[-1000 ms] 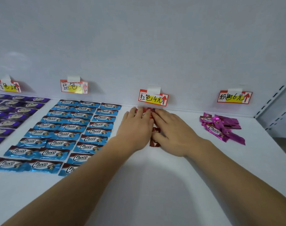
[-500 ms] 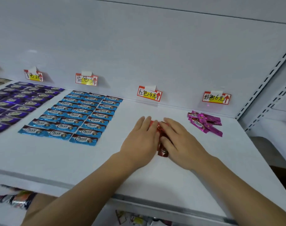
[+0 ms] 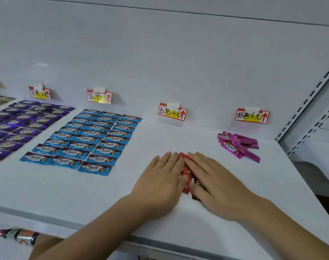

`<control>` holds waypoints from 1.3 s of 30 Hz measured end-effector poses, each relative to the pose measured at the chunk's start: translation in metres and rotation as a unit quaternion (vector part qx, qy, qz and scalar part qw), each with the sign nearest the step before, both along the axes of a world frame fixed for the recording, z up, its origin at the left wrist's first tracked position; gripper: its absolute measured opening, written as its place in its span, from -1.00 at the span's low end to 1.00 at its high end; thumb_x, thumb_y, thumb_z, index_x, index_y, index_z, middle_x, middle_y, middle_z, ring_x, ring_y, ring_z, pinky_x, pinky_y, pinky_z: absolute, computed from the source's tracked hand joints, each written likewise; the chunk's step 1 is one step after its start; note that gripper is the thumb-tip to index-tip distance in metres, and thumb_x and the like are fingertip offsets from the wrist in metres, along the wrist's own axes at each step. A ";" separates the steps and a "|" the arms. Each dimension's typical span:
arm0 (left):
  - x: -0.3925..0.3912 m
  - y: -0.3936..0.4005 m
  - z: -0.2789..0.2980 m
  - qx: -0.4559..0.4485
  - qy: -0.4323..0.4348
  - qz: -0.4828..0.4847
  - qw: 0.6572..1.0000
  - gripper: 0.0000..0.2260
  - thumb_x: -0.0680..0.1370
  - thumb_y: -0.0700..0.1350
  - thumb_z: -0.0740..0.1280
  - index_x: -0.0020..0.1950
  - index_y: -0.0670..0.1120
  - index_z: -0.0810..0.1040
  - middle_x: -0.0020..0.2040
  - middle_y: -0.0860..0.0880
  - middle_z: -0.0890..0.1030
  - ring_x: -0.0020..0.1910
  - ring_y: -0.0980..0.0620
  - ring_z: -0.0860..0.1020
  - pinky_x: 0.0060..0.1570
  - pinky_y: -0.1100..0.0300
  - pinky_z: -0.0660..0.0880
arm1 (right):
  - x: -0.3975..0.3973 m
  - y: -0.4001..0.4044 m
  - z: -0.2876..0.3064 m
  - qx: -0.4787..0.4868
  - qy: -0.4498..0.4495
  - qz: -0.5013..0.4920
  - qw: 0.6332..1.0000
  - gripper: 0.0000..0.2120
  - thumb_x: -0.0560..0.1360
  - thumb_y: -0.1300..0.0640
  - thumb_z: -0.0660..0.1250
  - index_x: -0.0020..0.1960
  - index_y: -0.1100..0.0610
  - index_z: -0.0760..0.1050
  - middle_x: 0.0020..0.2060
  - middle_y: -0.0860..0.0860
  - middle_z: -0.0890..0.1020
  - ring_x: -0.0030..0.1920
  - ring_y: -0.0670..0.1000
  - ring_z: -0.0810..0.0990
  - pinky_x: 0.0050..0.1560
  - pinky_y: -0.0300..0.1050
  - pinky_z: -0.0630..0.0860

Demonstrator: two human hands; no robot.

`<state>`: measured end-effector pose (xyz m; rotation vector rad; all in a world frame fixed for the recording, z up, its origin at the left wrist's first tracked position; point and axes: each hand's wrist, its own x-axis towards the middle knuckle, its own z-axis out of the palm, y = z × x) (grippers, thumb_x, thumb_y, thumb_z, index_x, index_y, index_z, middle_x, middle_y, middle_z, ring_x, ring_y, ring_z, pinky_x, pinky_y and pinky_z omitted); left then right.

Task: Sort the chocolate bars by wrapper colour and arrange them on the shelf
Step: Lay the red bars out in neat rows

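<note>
Both hands lie palm down on the white shelf [image 3: 47, 190], side by side, with a small bunch of red chocolate bars [image 3: 186, 172] between and under them. The left hand [image 3: 158, 184] has its fingers [image 3: 164, 159] nearly straight and close together, laid flat on the shelf and pointing toward the back wall, with the inner edge of the hand and the thumb against the red wrappers. The right hand [image 3: 216, 186] also has its fingers [image 3: 199, 162] extended and only slightly spread; they rest flat on top of the red bars, pressing them down rather than curling round them, and the thumb touches the near end of a wrapper. The two hands' index fingers almost meet over the far end of the bunch, where a red tip shows. Only slivers of the red bars are visible, so their number cannot be told. They lie on the shelf in front of the red price tag [image 3: 172, 113] on the back wall, well apart from it. To the left, blue chocolate bars [image 3: 88, 139] lie in neat rows below their own tag [image 3: 99, 96], and further left purple chocolate bars [image 3: 19, 128] lie in rows too. To the right, pink chocolate bars [image 3: 238, 146] lie in a loose heap under the pink price tag [image 3: 252, 116].
</note>
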<state>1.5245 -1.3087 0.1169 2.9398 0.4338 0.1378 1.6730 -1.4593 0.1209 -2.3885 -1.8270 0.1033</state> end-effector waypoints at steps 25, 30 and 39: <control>-0.013 0.004 0.006 -0.095 -0.189 0.039 0.977 -0.74 0.69 0.12 0.26 0.28 0.07 0.62 0.15 0.16 0.61 0.19 0.12 0.50 0.22 0.17 0.46 | -0.009 -0.032 0.001 0.169 0.068 -0.072 0.981 -0.54 0.68 -0.11 0.10 0.54 -0.07 0.41 0.50 -0.23 0.37 0.51 -0.26 0.25 0.50 -0.36 0.14; -0.024 0.001 0.004 -0.097 -0.195 0.076 0.973 -0.76 0.64 0.21 0.29 0.16 0.11 0.57 0.12 0.20 0.55 0.13 0.18 0.45 -0.04 0.45 0.32 | -0.005 -0.042 0.010 0.209 0.061 -0.142 0.966 -0.63 0.60 -0.12 0.24 0.35 -0.06 0.54 0.15 -0.27 0.47 0.24 -0.18 0.45 0.25 -0.21 0.45; -0.026 -0.003 0.014 -0.142 -0.174 0.117 0.967 -0.86 0.58 0.14 0.42 -0.05 0.13 0.54 -0.13 0.18 0.56 -0.09 0.16 0.49 -0.17 0.28 0.40 | 0.006 -0.057 0.023 0.105 0.036 -0.122 0.986 -0.71 0.56 -0.15 0.29 0.19 -0.13 0.66 -0.08 -0.23 0.55 0.03 -0.14 0.51 0.08 -0.10 0.53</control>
